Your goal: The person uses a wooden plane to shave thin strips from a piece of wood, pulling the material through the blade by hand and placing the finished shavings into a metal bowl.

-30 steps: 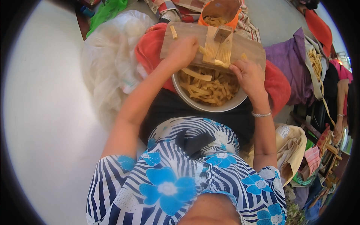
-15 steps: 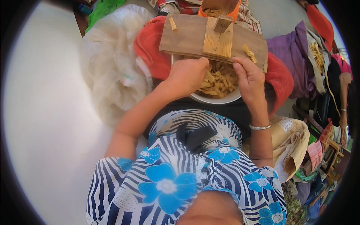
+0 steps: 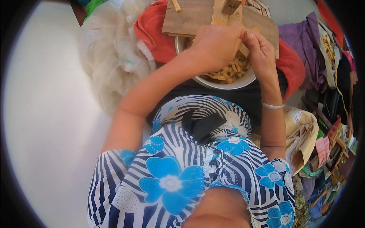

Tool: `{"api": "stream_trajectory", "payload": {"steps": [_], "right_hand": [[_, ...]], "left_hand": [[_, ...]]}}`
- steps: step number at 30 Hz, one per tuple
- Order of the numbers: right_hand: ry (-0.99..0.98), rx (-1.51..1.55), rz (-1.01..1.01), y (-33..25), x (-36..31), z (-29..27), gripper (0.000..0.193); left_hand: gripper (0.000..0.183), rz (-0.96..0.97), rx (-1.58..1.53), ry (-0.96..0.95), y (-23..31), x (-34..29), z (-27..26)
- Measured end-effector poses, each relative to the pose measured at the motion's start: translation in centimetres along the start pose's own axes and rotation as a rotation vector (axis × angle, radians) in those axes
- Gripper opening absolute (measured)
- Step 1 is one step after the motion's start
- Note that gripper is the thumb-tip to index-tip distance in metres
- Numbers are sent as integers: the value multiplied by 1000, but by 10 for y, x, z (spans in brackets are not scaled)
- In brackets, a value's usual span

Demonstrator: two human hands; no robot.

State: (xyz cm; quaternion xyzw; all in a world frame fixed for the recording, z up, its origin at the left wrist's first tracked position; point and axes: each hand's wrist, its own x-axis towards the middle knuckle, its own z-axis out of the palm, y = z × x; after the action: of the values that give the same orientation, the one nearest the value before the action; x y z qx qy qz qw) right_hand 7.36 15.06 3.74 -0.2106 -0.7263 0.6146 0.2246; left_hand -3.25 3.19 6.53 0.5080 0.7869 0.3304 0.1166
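Observation:
My left hand (image 3: 218, 45) is closed, its fingertips pinched against those of my right hand (image 3: 260, 53), just over the near edge of a wooden board (image 3: 186, 21). A flat yellowish strip (image 3: 244, 49) shows between the hands, below the fingers; its upper end is hidden by them. Under the board's edge is a white bowl (image 3: 201, 81) with many short yellowish strip pieces (image 3: 232, 72) in it, partly covered by my left hand. On the board is a lighter wooden block with an upright piece (image 3: 230, 6), and one loose strip (image 3: 176, 5) lies at its left.
Red cloth (image 3: 152, 38) lies on both sides of the bowl, with a crumpled translucent plastic bag (image 3: 114, 53) to the left. At the right are a purple sack (image 3: 300, 49), an open bag of yellowish strips (image 3: 327, 51) and a brown paper bag (image 3: 306, 133).
Both hands have come together, the left moving up and right from the bowl toward the right hand. The view has shifted, so the board sits higher and the orange container has nearly left the picture.

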Motion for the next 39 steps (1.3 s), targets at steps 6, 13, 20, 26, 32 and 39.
{"api": "stream_trajectory", "payload": {"steps": [6, 13, 20, 26, 32, 39], "right_hand": [[117, -127, 93, 16, 3, -6, 28], [-568, 54, 250, 7, -25, -8, 19], [-10, 429, 165, -5, -16, 14, 26], [239, -446, -223, 15, -13, 17, 26], [146, -721, -344, 13, -14, 8, 13], [77, -567, -230, 40, -18, 10, 7]], "left_hand": [[25, 37, -110, 0, -6, 5, 12], [28, 0, -300, -190, -31, 16, -10], [23, -277, -1199, -231, -16, -11, 14], [12, -341, -1347, -246, -18, -16, 35], [11, -347, -969, -212, -39, -19, 49], [13, -250, -521, -207, -45, -26, 50]]}}
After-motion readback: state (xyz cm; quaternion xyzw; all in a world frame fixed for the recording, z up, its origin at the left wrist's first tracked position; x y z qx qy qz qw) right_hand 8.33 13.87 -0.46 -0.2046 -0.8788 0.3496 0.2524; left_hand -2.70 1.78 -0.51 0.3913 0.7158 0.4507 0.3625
